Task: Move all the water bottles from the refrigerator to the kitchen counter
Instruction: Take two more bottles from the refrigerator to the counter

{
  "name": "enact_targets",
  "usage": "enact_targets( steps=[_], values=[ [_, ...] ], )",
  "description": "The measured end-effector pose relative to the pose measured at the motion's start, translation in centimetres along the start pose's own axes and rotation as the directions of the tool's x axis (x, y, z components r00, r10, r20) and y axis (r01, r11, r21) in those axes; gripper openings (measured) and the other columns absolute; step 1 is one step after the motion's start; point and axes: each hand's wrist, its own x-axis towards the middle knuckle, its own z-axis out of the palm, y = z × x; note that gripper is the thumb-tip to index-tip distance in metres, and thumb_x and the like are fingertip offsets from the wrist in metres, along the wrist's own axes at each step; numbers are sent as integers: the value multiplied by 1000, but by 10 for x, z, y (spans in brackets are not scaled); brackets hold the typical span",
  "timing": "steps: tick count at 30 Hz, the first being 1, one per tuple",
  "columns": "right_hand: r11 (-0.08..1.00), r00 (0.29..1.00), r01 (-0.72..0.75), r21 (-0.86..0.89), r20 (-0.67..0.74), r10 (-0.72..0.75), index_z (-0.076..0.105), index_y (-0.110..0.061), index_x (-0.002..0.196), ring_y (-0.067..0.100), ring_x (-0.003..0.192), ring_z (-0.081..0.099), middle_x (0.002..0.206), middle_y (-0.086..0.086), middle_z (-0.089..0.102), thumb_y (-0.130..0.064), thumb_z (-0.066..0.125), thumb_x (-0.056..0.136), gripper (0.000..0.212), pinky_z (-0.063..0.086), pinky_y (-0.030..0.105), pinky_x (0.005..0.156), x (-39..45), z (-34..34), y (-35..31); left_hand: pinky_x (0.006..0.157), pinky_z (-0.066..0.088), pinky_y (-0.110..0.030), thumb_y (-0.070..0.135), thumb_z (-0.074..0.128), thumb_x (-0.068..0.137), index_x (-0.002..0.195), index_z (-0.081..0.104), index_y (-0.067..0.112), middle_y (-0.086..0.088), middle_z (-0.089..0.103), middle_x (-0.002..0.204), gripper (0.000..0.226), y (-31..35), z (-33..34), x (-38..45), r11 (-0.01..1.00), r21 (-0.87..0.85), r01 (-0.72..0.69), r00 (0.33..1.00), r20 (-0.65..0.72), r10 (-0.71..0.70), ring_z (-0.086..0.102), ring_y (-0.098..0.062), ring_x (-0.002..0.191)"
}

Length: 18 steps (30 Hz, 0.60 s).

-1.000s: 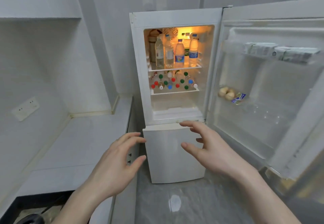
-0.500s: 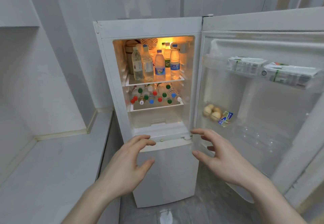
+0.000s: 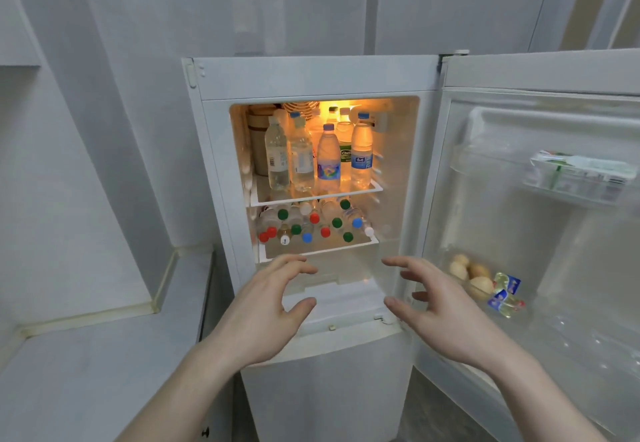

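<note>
The white refrigerator (image 3: 311, 74) stands open and lit inside. Several clear water bottles (image 3: 328, 161) stand upright on its upper shelf. On the lower shelf lie several more bottles (image 3: 313, 223) with red, green, blue and white caps facing me. My left hand (image 3: 266, 313) and my right hand (image 3: 440, 306) hover side by side in front of the fridge, just below the lower shelf. Both have spread, relaxed fingers and hold nothing. The pale kitchen counter (image 3: 104, 365) lies to the left of the fridge.
The fridge door (image 3: 540, 199) swings open to the right; its racks hold cartons (image 3: 581, 171), eggs (image 3: 471, 275) and small packets. A beige container (image 3: 258, 140) stands at the back left of the upper shelf. The freezer door (image 3: 329, 386) below is closed.
The view has come closer to the fridge and turned toward it. Both hands have risen from the freezer door's top to just under the lower shelf, still holding nothing.
</note>
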Motion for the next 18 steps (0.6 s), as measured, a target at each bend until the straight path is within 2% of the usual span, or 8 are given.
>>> enact_targets(
  steps=[4,9,12,14,18],
  values=[
    [1000,1000,3,18,-28,-3,50,-49,137,-5,127,50,136,-33,49,-36,70,95,48,49,20,99,43,20,-12,111,36,-21,41,66,96,134,54,44,33,39,145,40,-37,-13,43,999,0,-36,999,7,36,40,6,134],
    [999,1000,5,49,-29,-3,50,-50,138,-6,125,51,138,-34,47,-34,71,95,51,50,23,99,89,37,-17,106,45,-27,35,69,94,134,56,39,24,41,143,42,-70,-20,94,999,-6,-44,999,15,44,50,-3,126],
    [997,998,22,72,-60,-18,50,-48,138,-3,125,53,138,-33,48,-31,72,94,52,52,24,96,122,39,-16,102,39,-19,31,69,95,135,55,34,20,41,142,42,-79,-25,130,999,-15,-41,999,-20,41,48,-3,124],
    [994,996,40,101,-88,-31,52,-45,137,-2,123,54,138,-29,49,-29,74,93,52,55,27,95,148,40,-15,101,35,-18,28,69,94,137,54,30,17,41,142,45,-84,-27,158,999,-27,-19,999,-48,17,46,-4,126],
    [984,987,84,156,-146,-61,53,-46,136,1,118,58,134,-23,52,-30,74,91,52,58,33,92,202,43,-11,114,37,-31,22,65,96,144,51,24,9,39,149,49,-90,-24,208,995,-82,55,991,-114,-64,42,-12,136]
  ],
)
